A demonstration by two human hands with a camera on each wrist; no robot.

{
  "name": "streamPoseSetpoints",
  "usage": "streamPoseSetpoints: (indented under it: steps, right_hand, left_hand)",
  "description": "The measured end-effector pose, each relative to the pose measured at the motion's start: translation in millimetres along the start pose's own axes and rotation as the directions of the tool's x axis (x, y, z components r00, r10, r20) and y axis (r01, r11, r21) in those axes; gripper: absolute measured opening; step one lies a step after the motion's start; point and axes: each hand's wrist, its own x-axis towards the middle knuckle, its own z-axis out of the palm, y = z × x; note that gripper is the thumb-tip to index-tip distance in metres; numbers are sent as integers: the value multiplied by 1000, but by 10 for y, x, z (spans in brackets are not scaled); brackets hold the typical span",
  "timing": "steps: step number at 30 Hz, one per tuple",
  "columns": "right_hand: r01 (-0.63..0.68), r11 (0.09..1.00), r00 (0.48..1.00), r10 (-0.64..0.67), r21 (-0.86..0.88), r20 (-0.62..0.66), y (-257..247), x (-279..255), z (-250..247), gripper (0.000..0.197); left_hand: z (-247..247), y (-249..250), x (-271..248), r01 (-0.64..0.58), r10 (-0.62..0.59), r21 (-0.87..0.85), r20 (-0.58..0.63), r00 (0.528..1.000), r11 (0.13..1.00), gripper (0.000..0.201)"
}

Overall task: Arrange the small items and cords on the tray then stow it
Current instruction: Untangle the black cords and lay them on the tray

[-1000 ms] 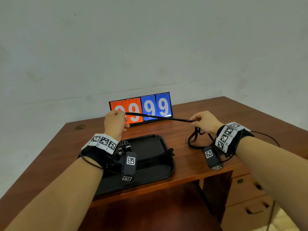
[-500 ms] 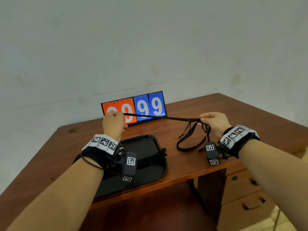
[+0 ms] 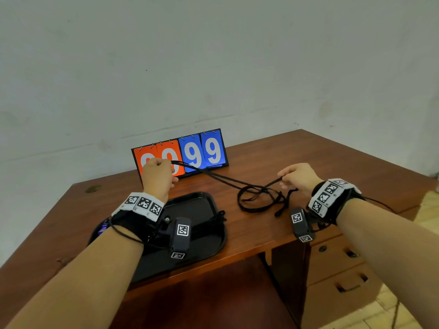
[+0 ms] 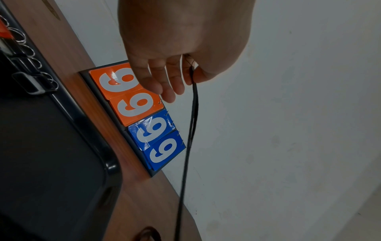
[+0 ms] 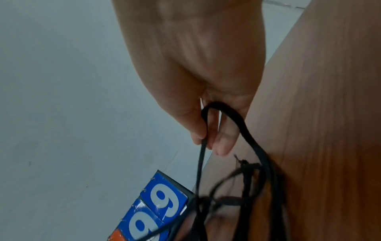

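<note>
A long black cord (image 3: 255,198) lies partly looped on the wooden desk (image 3: 297,160), right of a black tray (image 3: 204,205). My left hand (image 3: 156,174) is raised in front of the scoreboard and pinches one end of the cord (image 4: 192,97) between thumb and forefinger. My right hand (image 3: 297,176) pinches a bend of the same cord (image 5: 214,114) above the loops. A doubled strand runs slack between the hands. On the tray lie another bundled cord (image 3: 213,220) and several small metal rings and clips (image 4: 31,57) at its far left corner.
A flip scoreboard (image 3: 183,154) showing 99 in orange and 99 in blue stands at the back of the desk against the wall. Desk drawers (image 3: 337,264) with handles sit under the right side. The desk's front edge runs just below the tray.
The strand between my hands has gone from taut to slack. My right hand dropped lower and moved right, and more of the cord's loops now lie on the desk.
</note>
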Motion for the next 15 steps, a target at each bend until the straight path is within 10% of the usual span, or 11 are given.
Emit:
streamPoseSetpoints:
  steps: [4,10,15]
  right_hand:
    - [59,949,986,-6,-309,169,40,-32,124,13]
    - [277,660,931,-6,-698,364,-12,-37,372,52]
    - [336,520,912,30,-785,409,-53,-23,549,29]
  left_hand:
    - [33,6,-33,-19,19,4,13,1000,1000,15]
    - [46,-16,-65,-30,29,7,48,998,1000,14]
    - [25,-28,-70,-20,18,16,100,995,1000,19]
